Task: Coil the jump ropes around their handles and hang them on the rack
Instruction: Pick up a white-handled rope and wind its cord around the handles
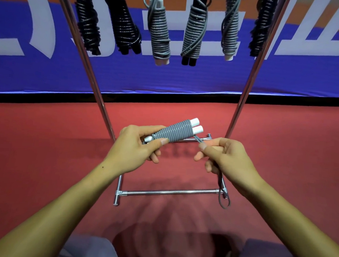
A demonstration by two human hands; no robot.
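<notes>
nearest the camera, grey-clad knees are seen at the bottom edge, blurred. above them the 2 forearms reach forward over the red floor [49, 143].

the left hand [134, 144] is curled round the narrow end of the jump rope bundle [174, 133], thumb pressed on the grey coils, fingers wrapped beneath. the 2 white handle ends [196, 125] stick out of the far end of the coil, side by side. the right hand [221, 155] pinches the loose grey cord [199, 141] between thumb and forefinger just beside the bundle; the remaining cord [223, 195] is passed through the fist and hangs below it as a short loop, over the right end of the rack's near base bar [170, 192].

the coiling is judged nearly done, with only the tail left to be wound or tucked. the main risk: if tension is lost at the pinch, or the thumb is lifted from the coils, the tidy turns could spring loose and slide toward the narrow end. the dangling loop could also be caught on the base bar's end fitting when the bundle is raised.

farther off, the rack's 2 slanted chrome uprights [100, 103] rise to the top edge. 6 finished bundles hang between them: 2 black ropes [126, 30] at the left, 3 grey ropes [158, 31] in the middle, 1 black rope [262, 29] at the right. behind, a blue banner [166, 76] is seen.
</notes>
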